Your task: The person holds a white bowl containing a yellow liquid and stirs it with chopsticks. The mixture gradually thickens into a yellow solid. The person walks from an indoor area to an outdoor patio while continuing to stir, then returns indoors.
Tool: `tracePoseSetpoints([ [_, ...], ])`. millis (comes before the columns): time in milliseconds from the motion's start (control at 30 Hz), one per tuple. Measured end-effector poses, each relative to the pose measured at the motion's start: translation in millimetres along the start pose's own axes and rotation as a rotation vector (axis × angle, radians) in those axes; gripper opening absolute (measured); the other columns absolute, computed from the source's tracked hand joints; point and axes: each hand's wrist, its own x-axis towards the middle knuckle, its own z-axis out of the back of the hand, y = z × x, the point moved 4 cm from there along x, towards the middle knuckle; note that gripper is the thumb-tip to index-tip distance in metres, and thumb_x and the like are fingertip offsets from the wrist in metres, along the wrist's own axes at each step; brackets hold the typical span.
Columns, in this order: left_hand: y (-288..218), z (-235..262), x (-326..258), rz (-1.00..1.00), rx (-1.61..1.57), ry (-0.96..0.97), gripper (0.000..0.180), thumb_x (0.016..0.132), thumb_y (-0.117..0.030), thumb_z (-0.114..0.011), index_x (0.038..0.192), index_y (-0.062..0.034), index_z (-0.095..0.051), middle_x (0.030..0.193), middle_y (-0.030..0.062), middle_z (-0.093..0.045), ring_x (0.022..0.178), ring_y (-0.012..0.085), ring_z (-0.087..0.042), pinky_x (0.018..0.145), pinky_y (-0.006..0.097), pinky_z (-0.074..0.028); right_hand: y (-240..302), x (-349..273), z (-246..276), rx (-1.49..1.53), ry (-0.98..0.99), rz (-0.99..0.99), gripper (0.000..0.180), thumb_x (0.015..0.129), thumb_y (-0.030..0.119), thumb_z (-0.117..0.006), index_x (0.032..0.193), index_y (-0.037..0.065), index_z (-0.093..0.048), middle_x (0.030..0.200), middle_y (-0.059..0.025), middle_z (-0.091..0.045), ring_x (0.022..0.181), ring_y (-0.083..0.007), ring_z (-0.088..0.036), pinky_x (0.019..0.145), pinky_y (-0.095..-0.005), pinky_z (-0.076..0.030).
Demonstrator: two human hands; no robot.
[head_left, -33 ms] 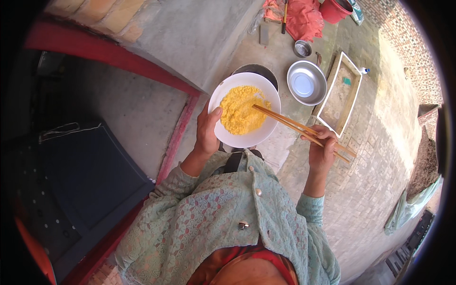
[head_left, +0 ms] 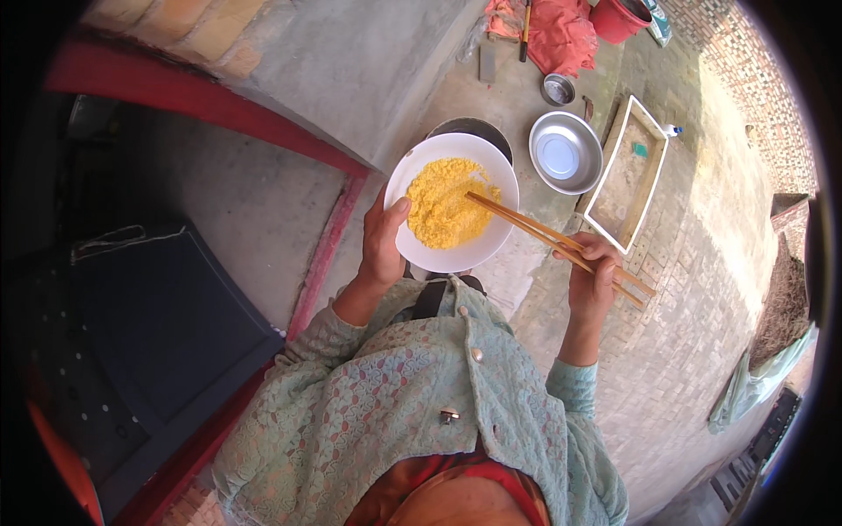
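My left hand [head_left: 383, 241] grips the left rim of a white bowl [head_left: 452, 260], its thumb lying over the edge and its other fingers hidden beneath. Coarse yellow crumbly meal [head_left: 438, 210] fills the bottom of the bowl, with some looser grains toward the right. A pair of wooden chopsticks [head_left: 535, 226] slants into the bowl from the right, tips together in the meal. My right hand [head_left: 594, 276] is closed around them near their rear ends, which stick out past the fingers.
Behind the bowl, a dark round pan [head_left: 478, 129] is partly covered. Farther right are a metal basin [head_left: 588, 177], a small metal bowl [head_left: 559, 88] and a white-rimmed rectangular trough [head_left: 649, 210]. A red bucket [head_left: 617, 22] stands at the back. At left is a red door frame [head_left: 329, 241].
The rear ends of the chopsticks have shifted very slightly with my right hand. The bowl and my left hand look the same.
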Motion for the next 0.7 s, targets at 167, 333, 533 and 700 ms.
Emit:
tracePoseSetpoints([
  [167,-1.4,-6.3,1.6,-0.013,-0.011,0.008,0.051,0.091,-0.021,-0.043,0.132,0.0072,-0.036,0.128,0.0173,-0.048,0.119,0.0223,-0.046,0.101,0.033,-0.035,5.1,-3.5,-0.5,-0.117,-0.005,0.042,0.04,0.094,0.039,-0.047,0.09,0.0,-0.056,0.101,-0.0223,-0.054,0.087,-0.0338,-0.061,0.075,-0.0454,-0.053],
  [333,3.0,-1.1,2.9,0.002,0.003,0.025,0.051,0.091,-0.02,-0.043,0.132,0.0075,-0.036,0.127,0.0175,-0.049,0.118,0.0222,-0.047,0.1,0.033,-0.035,7.5,-3.6,-3.7,-0.161,-0.013,0.038,0.039,0.093,0.038,-0.049,0.088,0.0,-0.057,0.101,-0.0218,-0.055,0.087,-0.0328,-0.061,0.074,-0.0456,-0.054],
  [533,-1.3,-4.7,3.9,-0.005,0.001,0.033,0.051,0.091,-0.021,-0.042,0.132,0.0076,-0.036,0.126,0.0177,-0.049,0.117,0.022,-0.048,0.1,0.032,-0.036,8.1,-7.3,-8.1,-0.161,-0.017,0.035,0.037,0.093,0.036,-0.05,0.088,0.0,-0.058,0.101,-0.0215,-0.056,0.088,-0.0319,-0.061,0.074,-0.0445,-0.055],
  [700,-1.7,-2.3,2.7,0.007,0.019,0.029,0.051,0.091,-0.021,-0.042,0.132,0.0075,-0.036,0.126,0.0179,-0.05,0.117,0.0217,-0.048,0.099,0.032,-0.036,7.3,-8.4,-9.0,-0.156,-0.032,0.025,0.037,0.093,0.036,-0.051,0.088,0.0,-0.059,0.101,-0.0216,-0.056,0.089,-0.0317,-0.061,0.074,-0.0443,-0.055],
])
